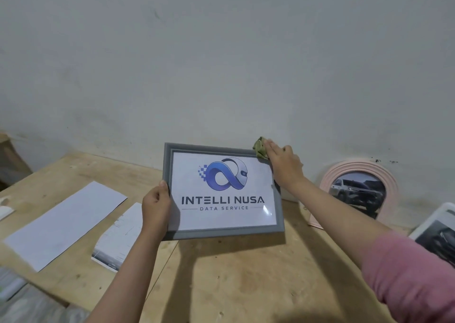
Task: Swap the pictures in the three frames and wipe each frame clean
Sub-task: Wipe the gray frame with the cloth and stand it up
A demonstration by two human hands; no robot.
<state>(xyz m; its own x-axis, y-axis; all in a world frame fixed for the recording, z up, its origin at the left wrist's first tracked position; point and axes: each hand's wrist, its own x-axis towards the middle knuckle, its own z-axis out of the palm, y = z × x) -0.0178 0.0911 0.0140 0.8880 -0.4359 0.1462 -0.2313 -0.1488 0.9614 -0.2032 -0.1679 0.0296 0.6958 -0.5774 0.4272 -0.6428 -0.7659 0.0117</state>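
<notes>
A grey rectangular frame (pixel 222 232) with an "INTELLI NUSA DATA SERVICE" logo picture is held upright above the wooden table (pixel 234 278). My left hand (pixel 155 205) grips its left edge. My right hand (pixel 283 162) presses a small green cloth (pixel 260 148) against the frame's top right corner. A pink arched frame (pixel 391 178) with a car picture leans on the wall at the right. A white frame (pixel 433 218) with a dark car picture lies at the far right edge, partly cut off.
Two loose paper sheets lie on the table at the left: a large blank one (pixel 64 224) and a narrower printed one (pixel 118 239). A grey wall (pixel 221 64) rises directly behind the table. Clutter sits at the lower left corner.
</notes>
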